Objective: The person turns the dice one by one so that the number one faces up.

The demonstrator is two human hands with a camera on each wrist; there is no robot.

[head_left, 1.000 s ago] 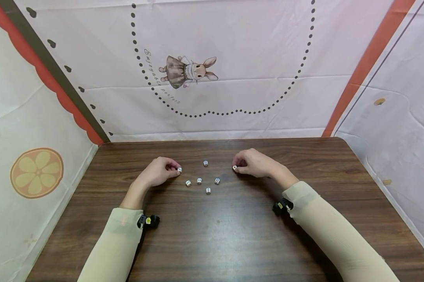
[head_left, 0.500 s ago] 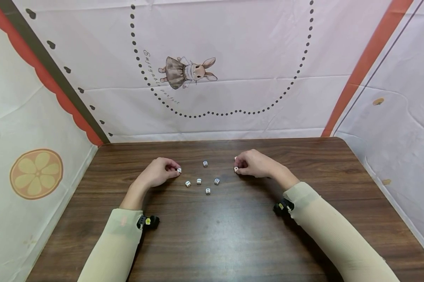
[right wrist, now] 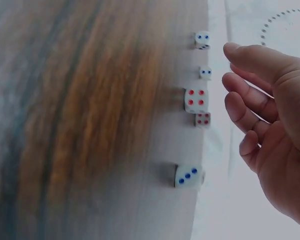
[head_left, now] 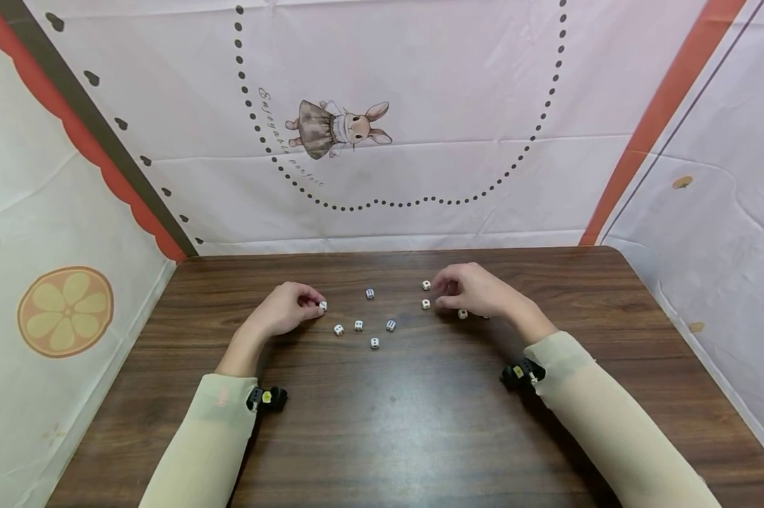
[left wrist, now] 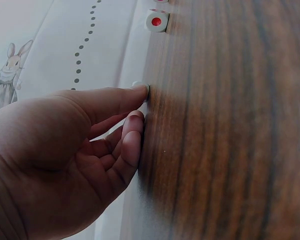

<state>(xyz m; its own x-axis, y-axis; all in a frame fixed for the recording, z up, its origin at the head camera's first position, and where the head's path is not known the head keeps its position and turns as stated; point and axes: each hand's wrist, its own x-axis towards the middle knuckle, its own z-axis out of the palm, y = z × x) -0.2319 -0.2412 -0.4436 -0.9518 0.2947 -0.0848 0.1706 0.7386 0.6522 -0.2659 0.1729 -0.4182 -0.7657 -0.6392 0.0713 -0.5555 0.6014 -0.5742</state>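
At the left of the group, my left hand [head_left: 286, 309] pinches a white die [head_left: 323, 306] between thumb and fingertips, low at the tabletop. In the left wrist view, the thumb hides most of that die. My right hand [head_left: 473, 289] is just right of two white dice, one farther back [head_left: 426, 285] and one nearer [head_left: 426, 304]. Its thumb and fingers are apart, with nothing between them in the right wrist view. Another die [head_left: 462, 314] shows below this hand, and one more [head_left: 487, 317] is mostly hidden under the wrist.
Between the hands lie several dice: one at the back [head_left: 370, 293], one near the left hand [head_left: 338, 329], one at the middle [head_left: 359, 325], one to the right [head_left: 391, 325] and one in front [head_left: 374, 343]. A printed cloth [head_left: 458, 127] hangs behind the brown wooden table [head_left: 382, 423].
My right hand has let go of the nearer of its two dice and shifted right, uncovering both, plus dice beneath it. My left hand stays in place on its die.
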